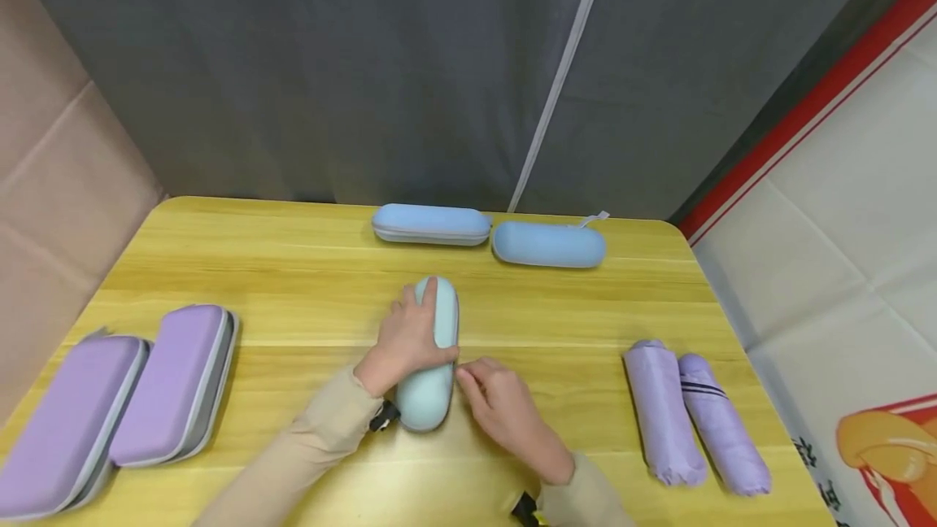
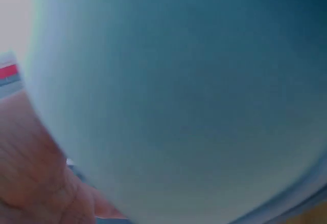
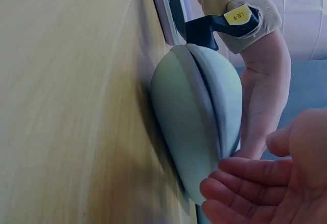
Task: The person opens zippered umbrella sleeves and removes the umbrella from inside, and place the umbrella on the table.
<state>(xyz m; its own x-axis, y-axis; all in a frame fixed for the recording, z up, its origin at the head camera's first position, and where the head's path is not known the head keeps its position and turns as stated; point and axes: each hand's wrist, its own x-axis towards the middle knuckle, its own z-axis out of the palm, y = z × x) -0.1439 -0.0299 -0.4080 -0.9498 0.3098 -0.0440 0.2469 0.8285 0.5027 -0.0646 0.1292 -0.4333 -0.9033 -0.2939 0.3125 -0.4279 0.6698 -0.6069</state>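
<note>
A mint-green zippered case (image 1: 427, 397) lies lengthwise on the table, near the middle in the head view. My left hand (image 1: 410, 336) grips it from above, thumb across its right side and fingers toward its far end. In the left wrist view the case's smooth shell (image 2: 173, 96) fills most of the picture. My right hand (image 1: 505, 405) is at the case's right side, fingers bent and fingertips right at the zipper (image 3: 212, 98). A dark gap runs along part of that zipper in the right wrist view. I cannot tell whether a zipper pull is pinched there.
Two blue cases (image 1: 432, 224) (image 1: 549, 245) lie along the table's far edge. At the left are two larger purple cases (image 1: 73, 421) (image 1: 172, 385). Two folded lilac umbrellas (image 1: 662, 413) (image 1: 723, 425) lie at the right. A dark grey curtain (image 1: 329, 80) hangs behind the table.
</note>
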